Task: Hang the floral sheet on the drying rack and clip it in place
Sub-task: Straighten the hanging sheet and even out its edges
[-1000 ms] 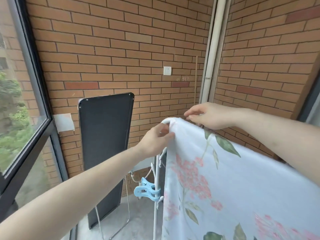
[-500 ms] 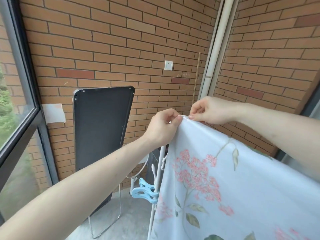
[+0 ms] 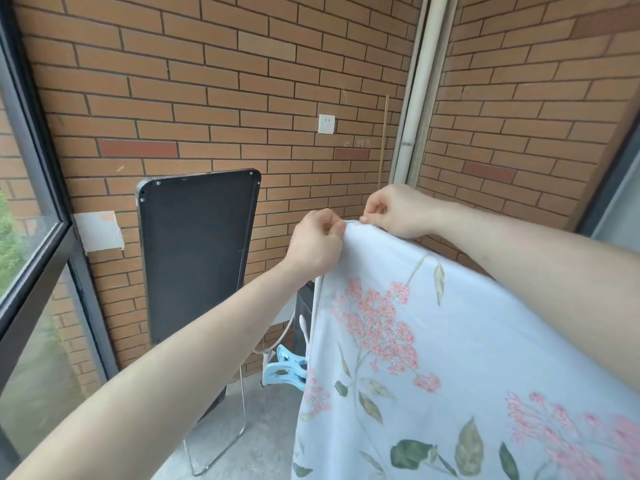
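Floral sheet (image 3: 433, 341): draped over the top of the white drying rack (image 3: 316, 299), hanging down toward the lower right; top corner raised at the rack's upper end, in front of the brick wall (image 3: 242, 81).

Left hand (image 3: 317, 242): fingers curled, pinching the top edge of the sheet at its corner, directly above the rack's upright post.

Right hand (image 3: 398, 211): fingers curled, pinching the same top edge just beside the left hand; thumb and fingertips pressed to the hem. Hands nearly touching.

Light blue clips (image 3: 284, 370): fastened low on the rack post, left of the hanging sheet, well below both hands. Not on the sheet.

Dark panel (image 3: 197, 258) on a metal leg frame: leaning against the wall, left of the rack. White socket (image 3: 326, 123) on the wall above. White pipe (image 3: 420, 84) running down the corner. Window (image 3: 24, 258) along the left edge.
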A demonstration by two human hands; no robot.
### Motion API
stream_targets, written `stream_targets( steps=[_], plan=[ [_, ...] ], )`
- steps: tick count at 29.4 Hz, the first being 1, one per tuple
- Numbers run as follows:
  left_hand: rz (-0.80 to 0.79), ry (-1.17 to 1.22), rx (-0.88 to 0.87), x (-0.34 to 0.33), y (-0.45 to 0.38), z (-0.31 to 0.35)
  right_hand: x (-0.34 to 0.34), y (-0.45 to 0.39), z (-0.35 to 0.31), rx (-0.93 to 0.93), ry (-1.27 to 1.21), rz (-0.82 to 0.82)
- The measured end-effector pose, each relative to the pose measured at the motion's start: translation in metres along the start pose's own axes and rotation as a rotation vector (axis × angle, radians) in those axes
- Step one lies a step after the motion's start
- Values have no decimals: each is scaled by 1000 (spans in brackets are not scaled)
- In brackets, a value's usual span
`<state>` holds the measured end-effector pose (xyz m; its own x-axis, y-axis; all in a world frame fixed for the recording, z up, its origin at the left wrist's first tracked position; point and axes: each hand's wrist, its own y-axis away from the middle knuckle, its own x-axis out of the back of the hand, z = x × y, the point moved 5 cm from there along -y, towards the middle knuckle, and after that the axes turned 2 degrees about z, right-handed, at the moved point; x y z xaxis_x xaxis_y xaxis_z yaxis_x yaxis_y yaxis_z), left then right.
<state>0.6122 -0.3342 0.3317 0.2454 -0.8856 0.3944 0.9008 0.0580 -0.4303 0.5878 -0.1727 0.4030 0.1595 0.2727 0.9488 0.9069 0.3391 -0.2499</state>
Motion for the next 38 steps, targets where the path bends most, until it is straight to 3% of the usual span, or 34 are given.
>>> stream_targets(
  steps=[7,13,16,18,21,23,27,33,38],
  plan=[
    [-53,-50,-5,6,12,8,6,33,7,-129,-177,-49],
    [-65,-144,-48,15,20,11,21,91,-1,-131,-79,-141],
    [-32,-164,-444,12,36,47,25,129,-2,-134,-59,-160],
    [-111,-189,-718,-6,52,79,27,151,0,-124,-27,-133],
    [-308,-256,-867,-49,71,102,35,191,15,-159,-1,-72],
    [-346,-321,-901,-71,79,104,45,228,32,-215,9,-51],
    [-248,-372,-870,-76,77,94,64,309,58,-298,53,-46],
    [-138,-460,-571,-71,62,99,97,428,89,-359,165,16],
    [-102,-624,-346,-85,98,144,126,516,116,-400,188,39]
  ],
)
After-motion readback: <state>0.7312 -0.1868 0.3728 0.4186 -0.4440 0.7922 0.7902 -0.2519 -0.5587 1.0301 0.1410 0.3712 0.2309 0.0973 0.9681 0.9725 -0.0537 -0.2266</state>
